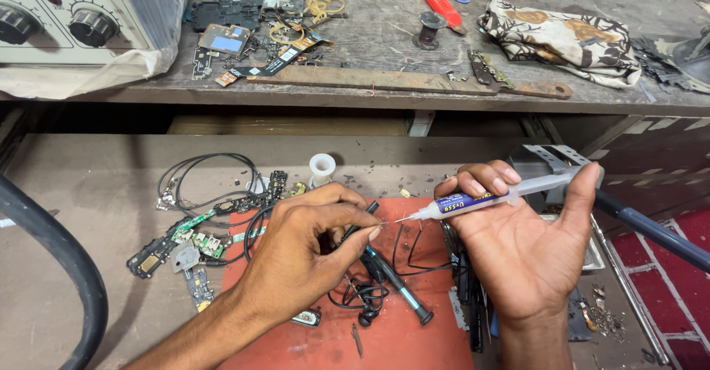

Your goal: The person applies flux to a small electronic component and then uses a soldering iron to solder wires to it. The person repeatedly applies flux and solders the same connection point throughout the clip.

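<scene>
My right hand (pixel 518 244) holds a clear syringe (pixel 492 196) with a blue label, thumb on its plunger end, needle tip pointing left. The tip almost touches the fingertips of my left hand (pixel 310 248), which pinch something very small; I cannot tell what it is. Both hands hover over a red mat (pixel 399 333). Under the left hand lie thin black wires (pixel 366 292) and a dark screwdriver-like tool (pixel 399 285).
Small green circuit boards (pixel 192 237) and black cables lie left of the mat, a white spool (pixel 322 167) behind it. The upper shelf carries a heater unit (pixel 74 15), phone parts (pixel 229 41), a long file (pixel 399 82), a patterned cloth (pixel 566 41). A thick black hose (pixel 66 266) curves at left.
</scene>
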